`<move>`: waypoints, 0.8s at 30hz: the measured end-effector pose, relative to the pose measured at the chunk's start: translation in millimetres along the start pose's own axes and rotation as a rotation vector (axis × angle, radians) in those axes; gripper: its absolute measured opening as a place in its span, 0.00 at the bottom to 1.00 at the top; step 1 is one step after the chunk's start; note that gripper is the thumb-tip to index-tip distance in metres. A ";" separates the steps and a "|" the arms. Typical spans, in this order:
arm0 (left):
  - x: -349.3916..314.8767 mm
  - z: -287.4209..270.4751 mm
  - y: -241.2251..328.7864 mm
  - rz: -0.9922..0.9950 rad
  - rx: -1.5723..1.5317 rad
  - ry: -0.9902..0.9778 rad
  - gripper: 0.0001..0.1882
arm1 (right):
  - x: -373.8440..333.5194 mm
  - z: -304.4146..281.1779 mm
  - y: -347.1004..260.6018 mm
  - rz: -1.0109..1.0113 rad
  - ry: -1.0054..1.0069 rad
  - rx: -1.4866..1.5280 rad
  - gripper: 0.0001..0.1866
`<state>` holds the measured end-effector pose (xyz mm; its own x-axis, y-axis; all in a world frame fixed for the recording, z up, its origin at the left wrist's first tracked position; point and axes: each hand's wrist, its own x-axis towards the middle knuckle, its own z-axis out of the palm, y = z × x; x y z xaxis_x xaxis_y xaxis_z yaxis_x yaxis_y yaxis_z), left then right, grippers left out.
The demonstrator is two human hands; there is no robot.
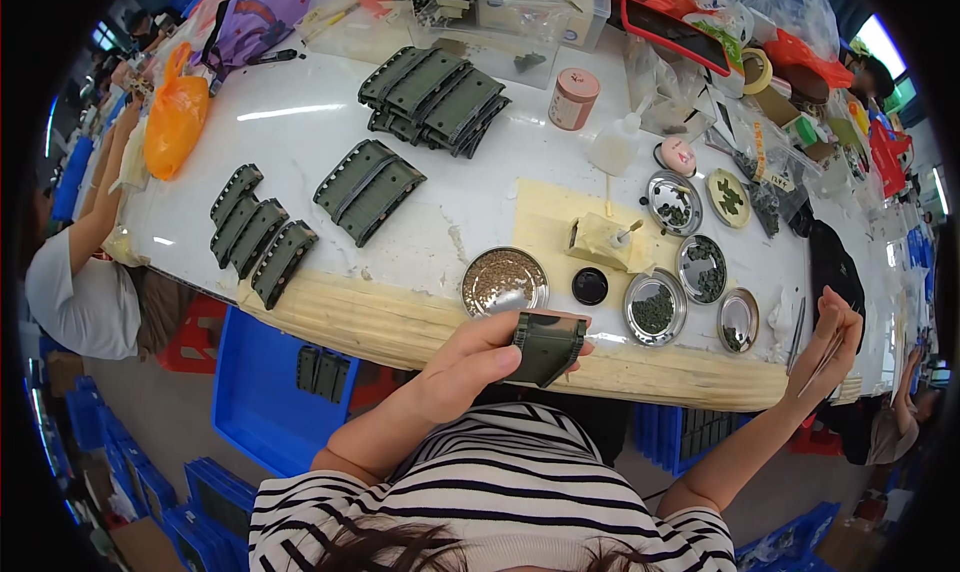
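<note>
My left hand [470,362] is closed on a dark green curved plastic part [545,349] at the near table edge, its thumb on the side. Off to the right, my right hand [828,344] pinches slim metal tweezers [832,352], well apart from the part. Between the hands, small round metal dishes hold little dark green pieces; the nearest to the right hand is the small dish [738,322]. A larger dish [505,280] of brown grains stands just beyond the left hand.
Similar green parts lie in a stack [435,97], a pair [370,192] and a row [255,234]. A glue-stained block [610,242], black cap [590,286], squeeze bottle [615,147] and pink tin [574,100] stand mid-table. A blue crate [255,402] sits below the left edge.
</note>
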<state>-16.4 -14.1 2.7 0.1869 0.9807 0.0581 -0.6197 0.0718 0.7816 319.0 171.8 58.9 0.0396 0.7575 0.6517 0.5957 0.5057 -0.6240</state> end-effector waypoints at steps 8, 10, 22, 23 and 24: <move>3.3 1.5 3.5 0.005 0.034 -0.004 0.32 | -24.5 3.8 -54.6 -0.178 0.110 0.285 0.23; 4.1 1.1 2.0 0.013 0.025 -0.002 0.32 | -33.3 9.6 -66.3 -0.293 0.068 0.422 0.22; 6.1 4.2 1.1 -0.023 -0.033 0.054 0.33 | -88.2 68.6 -126.3 -0.282 -0.434 0.612 0.23; 7.3 5.2 1.2 -0.025 -0.041 0.054 0.33 | -88.8 69.3 -125.7 -0.285 -0.448 0.613 0.23; 8.7 6.6 1.9 -0.031 -0.043 0.056 0.33 | -88.9 69.8 -125.2 -0.288 -0.463 0.614 0.23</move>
<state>-10.9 -6.7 8.8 0.1640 0.9865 -0.0019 -0.6465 0.1090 0.7551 184.9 70.0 49.0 -0.4632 0.5889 0.6623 -0.0184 0.7408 -0.6715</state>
